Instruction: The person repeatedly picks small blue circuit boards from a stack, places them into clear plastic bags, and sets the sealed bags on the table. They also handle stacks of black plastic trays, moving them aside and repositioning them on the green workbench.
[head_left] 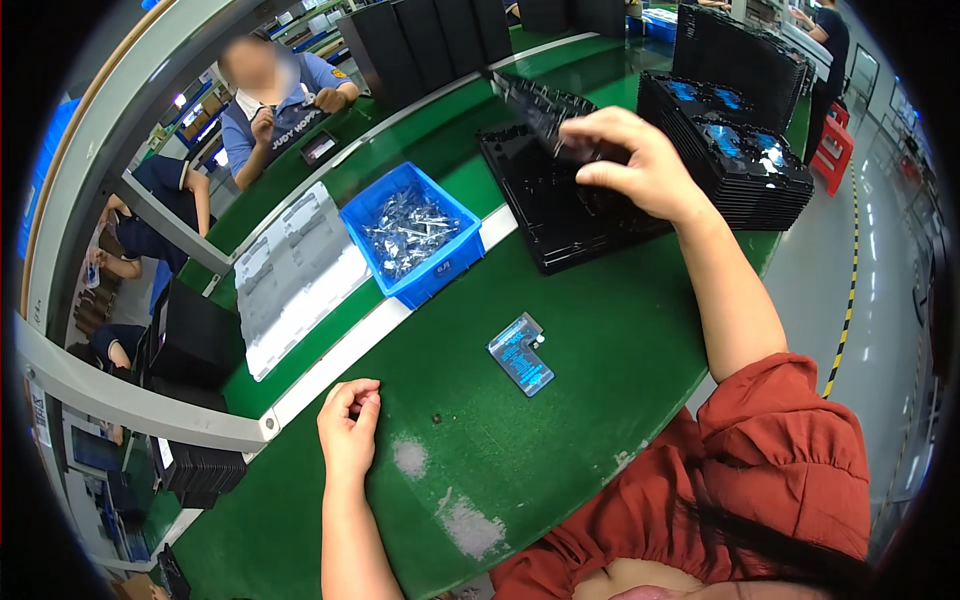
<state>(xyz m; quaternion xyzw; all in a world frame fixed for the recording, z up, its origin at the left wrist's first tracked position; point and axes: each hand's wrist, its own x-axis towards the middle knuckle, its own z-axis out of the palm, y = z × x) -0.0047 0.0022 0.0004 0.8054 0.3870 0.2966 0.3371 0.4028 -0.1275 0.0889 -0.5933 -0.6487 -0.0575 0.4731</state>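
Observation:
My right hand (630, 165) is raised at the upper right, its thumb and fingers closed on a dark flat piece (540, 108) with pale markings, smeared by motion. Under it lies a shallow black plastic tray (565, 235). My left hand (350, 415) rests on the green table at the lower middle, fingers curled in, with nothing visible in them. Between the hands, nearer me, an L-shaped battery (520, 356) with a dark face and blue print lies flat on the table.
A blue bin (460, 250) of small clear and silvery parts stands beyond, beside a grey-white sheet (300, 280). Stacked black trays (755, 200) with blue-faced pieces rise at the right. A grey metal frame (140, 395) is on the left. Across the bench sits a person (240, 140).

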